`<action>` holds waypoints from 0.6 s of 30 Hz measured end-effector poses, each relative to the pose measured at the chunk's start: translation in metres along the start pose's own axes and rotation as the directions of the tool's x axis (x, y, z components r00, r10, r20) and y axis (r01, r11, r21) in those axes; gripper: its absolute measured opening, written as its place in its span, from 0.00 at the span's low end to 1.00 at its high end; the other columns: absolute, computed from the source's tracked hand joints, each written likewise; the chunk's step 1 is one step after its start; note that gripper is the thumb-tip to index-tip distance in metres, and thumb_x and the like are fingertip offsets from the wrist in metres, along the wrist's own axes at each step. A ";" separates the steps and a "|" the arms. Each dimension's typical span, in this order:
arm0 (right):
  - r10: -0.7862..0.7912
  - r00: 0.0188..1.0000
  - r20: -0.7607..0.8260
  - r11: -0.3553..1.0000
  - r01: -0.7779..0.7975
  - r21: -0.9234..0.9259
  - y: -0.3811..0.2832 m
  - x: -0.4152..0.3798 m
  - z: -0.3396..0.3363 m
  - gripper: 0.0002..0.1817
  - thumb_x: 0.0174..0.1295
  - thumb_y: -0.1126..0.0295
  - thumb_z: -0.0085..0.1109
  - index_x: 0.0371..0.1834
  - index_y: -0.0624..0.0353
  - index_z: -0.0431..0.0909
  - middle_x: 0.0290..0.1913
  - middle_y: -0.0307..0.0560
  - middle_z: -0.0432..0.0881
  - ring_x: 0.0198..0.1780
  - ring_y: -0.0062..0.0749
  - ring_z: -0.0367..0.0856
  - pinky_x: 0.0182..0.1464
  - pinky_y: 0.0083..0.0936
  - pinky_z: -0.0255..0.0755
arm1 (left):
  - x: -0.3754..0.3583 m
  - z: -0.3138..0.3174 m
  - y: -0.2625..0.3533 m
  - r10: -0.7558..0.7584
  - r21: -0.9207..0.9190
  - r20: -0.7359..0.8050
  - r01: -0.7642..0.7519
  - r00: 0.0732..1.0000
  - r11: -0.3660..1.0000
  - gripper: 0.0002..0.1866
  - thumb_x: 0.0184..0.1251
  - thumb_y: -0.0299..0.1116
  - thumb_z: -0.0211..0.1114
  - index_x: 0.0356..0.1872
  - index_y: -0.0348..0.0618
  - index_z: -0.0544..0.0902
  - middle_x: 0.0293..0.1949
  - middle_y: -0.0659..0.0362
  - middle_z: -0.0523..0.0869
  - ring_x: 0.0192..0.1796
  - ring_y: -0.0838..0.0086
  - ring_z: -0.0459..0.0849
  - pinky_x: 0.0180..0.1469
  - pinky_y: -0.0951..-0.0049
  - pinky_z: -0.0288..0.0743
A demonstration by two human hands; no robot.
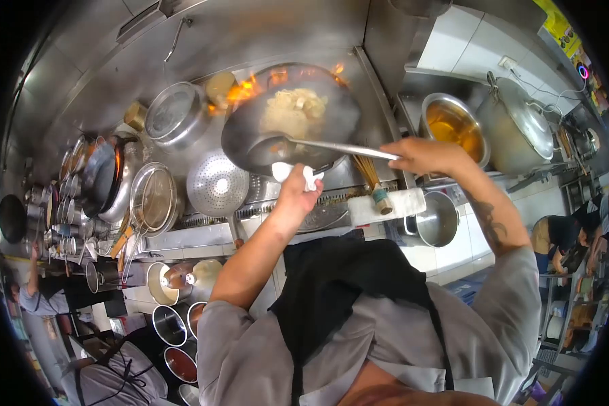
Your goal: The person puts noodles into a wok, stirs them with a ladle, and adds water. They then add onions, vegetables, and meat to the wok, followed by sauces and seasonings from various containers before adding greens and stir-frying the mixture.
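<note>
A dark wok [243, 125] sits over the burner, with flames along its far rim. Pale sliced food [296, 108] steams inside it. My left hand [299, 193] is closed around a folded white cloth [283, 172] at the wok's near edge; the part of the wok under the cloth is hidden. In my right hand [419, 155] is the end of a long-handled metal ladle [345, 147]. The ladle's bowl is down in the near part of the wok, left of the handle, below the food.
A perforated strainer [216, 181] and lidded pot [174, 111] stand left of the wok. A bamboo brush [375, 189] lies by a white towel [399, 206]. To the right are a bowl of amber liquid [453, 128] and a stockpot [521, 122]. Co-workers [115, 372] stand at left and right.
</note>
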State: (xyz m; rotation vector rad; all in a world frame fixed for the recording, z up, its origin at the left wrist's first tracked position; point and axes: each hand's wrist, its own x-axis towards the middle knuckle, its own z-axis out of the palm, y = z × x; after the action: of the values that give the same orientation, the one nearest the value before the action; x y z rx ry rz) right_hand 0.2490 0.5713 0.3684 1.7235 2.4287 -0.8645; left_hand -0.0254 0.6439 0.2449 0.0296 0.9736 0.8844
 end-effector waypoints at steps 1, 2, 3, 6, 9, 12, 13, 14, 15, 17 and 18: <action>0.124 0.989 0.079 0.991 -0.127 0.034 -0.010 0.006 -0.007 0.27 0.67 0.63 0.54 0.67 0.61 0.65 0.37 0.59 0.83 0.38 0.47 0.84 0.43 0.37 0.75 | -0.002 -0.001 -0.001 -0.009 -0.001 -0.003 0.009 1.000 1.000 0.04 0.71 0.33 0.53 0.42 0.49 0.74 0.36 0.61 0.79 0.36 0.72 0.77 0.28 0.73 0.70; 0.244 0.957 0.156 0.965 -0.255 0.055 -0.019 0.013 -0.010 0.27 0.68 0.63 0.54 0.68 0.60 0.64 0.36 0.59 0.83 0.38 0.47 0.84 0.42 0.37 0.75 | -0.002 0.001 -0.001 -0.017 -0.001 0.001 0.017 1.000 1.000 0.04 0.71 0.33 0.53 0.42 0.49 0.73 0.35 0.61 0.79 0.35 0.72 0.77 0.28 0.73 0.71; 0.291 0.950 0.113 0.956 -0.294 0.008 -0.026 0.020 -0.007 0.24 0.68 0.65 0.52 0.66 0.61 0.66 0.35 0.60 0.82 0.36 0.49 0.83 0.39 0.40 0.75 | 0.022 -0.010 -0.002 0.011 -0.010 0.058 -0.010 0.998 1.000 0.03 0.69 0.33 0.54 0.39 0.48 0.74 0.32 0.61 0.79 0.33 0.72 0.77 0.27 0.72 0.71; -0.113 0.956 -0.270 0.989 0.082 -0.122 0.054 0.076 0.058 0.20 0.67 0.66 0.51 0.61 0.63 0.69 0.31 0.60 0.81 0.34 0.53 0.82 0.37 0.44 0.75 | 0.064 -0.068 -0.043 0.052 -0.012 0.137 -0.051 0.989 0.999 0.05 0.68 0.36 0.57 0.38 0.49 0.74 0.32 0.61 0.79 0.36 0.72 0.79 0.29 0.71 0.72; 0.097 0.960 -0.264 0.972 -0.149 -0.183 -0.001 0.054 0.041 0.14 0.64 0.68 0.52 0.49 0.62 0.74 0.40 0.63 0.82 0.44 0.56 0.82 0.48 0.48 0.74 | 0.039 -0.117 -0.082 0.014 0.080 0.137 -0.025 0.990 0.996 0.05 0.66 0.36 0.59 0.37 0.48 0.75 0.28 0.61 0.78 0.30 0.72 0.79 0.25 0.72 0.72; 0.039 0.980 -0.196 0.979 -0.077 -0.188 -0.013 0.035 0.024 0.14 0.64 0.68 0.53 0.50 0.63 0.74 0.41 0.62 0.82 0.46 0.57 0.81 0.50 0.47 0.74 | 0.013 -0.101 -0.070 -0.004 0.085 0.120 -0.006 0.993 0.996 0.07 0.66 0.37 0.60 0.38 0.48 0.75 0.31 0.61 0.79 0.32 0.72 0.78 0.25 0.74 0.72; 0.024 0.983 -0.180 0.984 -0.055 -0.171 -0.013 0.033 0.024 0.14 0.64 0.69 0.52 0.50 0.63 0.74 0.40 0.62 0.82 0.46 0.57 0.81 0.50 0.47 0.74 | 0.010 -0.075 -0.051 0.012 0.020 0.082 -0.013 0.997 1.000 0.07 0.66 0.38 0.60 0.38 0.48 0.75 0.32 0.61 0.79 0.33 0.72 0.78 0.25 0.74 0.72; 0.008 0.986 -0.167 0.987 -0.035 -0.156 -0.011 0.032 0.022 0.14 0.64 0.69 0.52 0.50 0.64 0.74 0.40 0.62 0.82 0.46 0.57 0.81 0.50 0.47 0.74 | 0.015 -0.053 -0.032 0.025 -0.044 0.047 -0.023 0.999 0.999 0.07 0.67 0.38 0.60 0.38 0.48 0.75 0.32 0.60 0.79 0.33 0.72 0.78 0.25 0.74 0.72; -0.007 0.988 -0.153 0.990 -0.015 -0.143 -0.010 0.032 0.021 0.14 0.64 0.70 0.52 0.50 0.64 0.74 0.40 0.63 0.82 0.46 0.57 0.81 0.50 0.47 0.74 | 0.032 -0.040 -0.013 0.017 -0.016 0.106 -0.015 0.994 1.000 0.07 0.67 0.38 0.60 0.39 0.48 0.75 0.33 0.61 0.80 0.33 0.73 0.78 0.25 0.74 0.72; 0.036 0.985 -0.166 0.986 -0.062 -0.154 -0.004 0.044 0.029 0.14 0.64 0.70 0.51 0.51 0.65 0.73 0.39 0.63 0.82 0.46 0.58 0.81 0.49 0.47 0.75 | 0.054 -0.045 -0.004 0.037 0.009 0.156 -0.039 0.987 0.999 0.07 0.67 0.39 0.60 0.40 0.50 0.76 0.35 0.62 0.80 0.34 0.73 0.78 0.26 0.74 0.71; 0.059 0.982 -0.178 0.983 -0.088 -0.159 -0.001 0.051 0.035 0.15 0.64 0.70 0.51 0.51 0.65 0.73 0.39 0.63 0.82 0.46 0.58 0.81 0.48 0.47 0.75 | 0.067 -0.053 -0.008 0.067 0.010 0.147 -0.069 0.987 0.998 0.07 0.68 0.39 0.60 0.41 0.50 0.76 0.36 0.62 0.80 0.35 0.74 0.78 0.27 0.74 0.71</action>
State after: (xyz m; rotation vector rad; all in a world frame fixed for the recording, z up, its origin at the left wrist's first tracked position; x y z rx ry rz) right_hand 0.2191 0.5991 0.3214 1.8828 2.4400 -0.5076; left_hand -0.0422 0.6645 0.1634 0.1401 0.8456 0.9241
